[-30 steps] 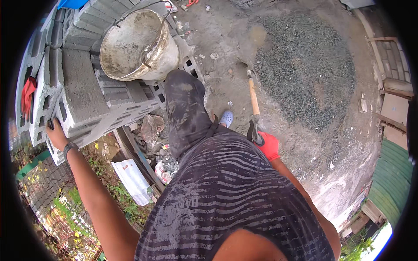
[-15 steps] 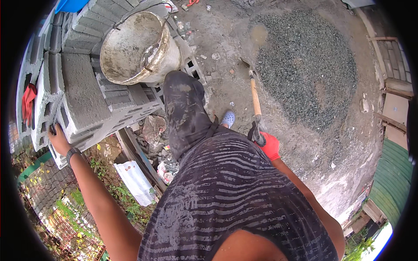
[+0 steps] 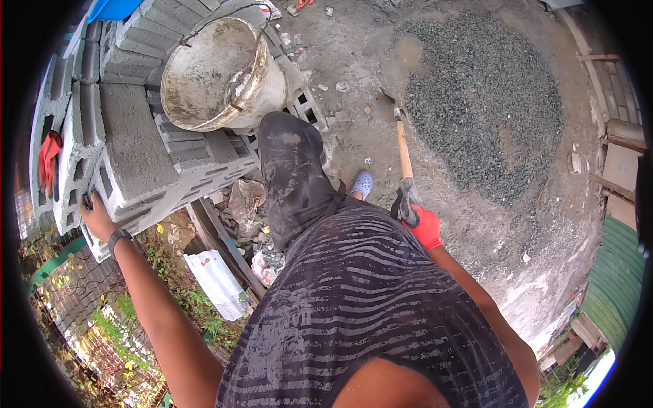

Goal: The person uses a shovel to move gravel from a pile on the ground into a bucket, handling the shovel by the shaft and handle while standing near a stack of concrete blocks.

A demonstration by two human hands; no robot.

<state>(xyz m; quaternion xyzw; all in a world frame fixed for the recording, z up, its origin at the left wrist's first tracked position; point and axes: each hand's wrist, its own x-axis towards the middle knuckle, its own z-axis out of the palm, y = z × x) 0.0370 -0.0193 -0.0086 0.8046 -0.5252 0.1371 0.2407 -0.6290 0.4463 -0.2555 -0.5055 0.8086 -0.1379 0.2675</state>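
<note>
My left hand (image 3: 98,216), bare with a dark watch on the wrist, reaches to the end of the stacked hollow concrete blocks (image 3: 136,146). Its fingers close around a small dark thing (image 3: 88,201) that I cannot make out. In a red work glove, my right hand (image 3: 426,228) is closed around the top of a shovel (image 3: 403,149) with a wooden shaft. The blade points away from me, at the near-left edge of a grey gravel heap (image 3: 486,102). Another red glove (image 3: 49,163) hangs over the blocks beyond my left hand.
A cement-stained bucket (image 3: 218,75) lies tilted on the blocks, its mouth toward me. Below the blocks are rubble, a white sack (image 3: 216,284), plants and wire fencing. Corrugated green sheeting (image 3: 615,279) and boards border the right side. Something blue (image 3: 112,9) sits at the far left.
The whole view has shifted slightly to the right. Both hands keep the same places on the blocks and on the shovel.
</note>
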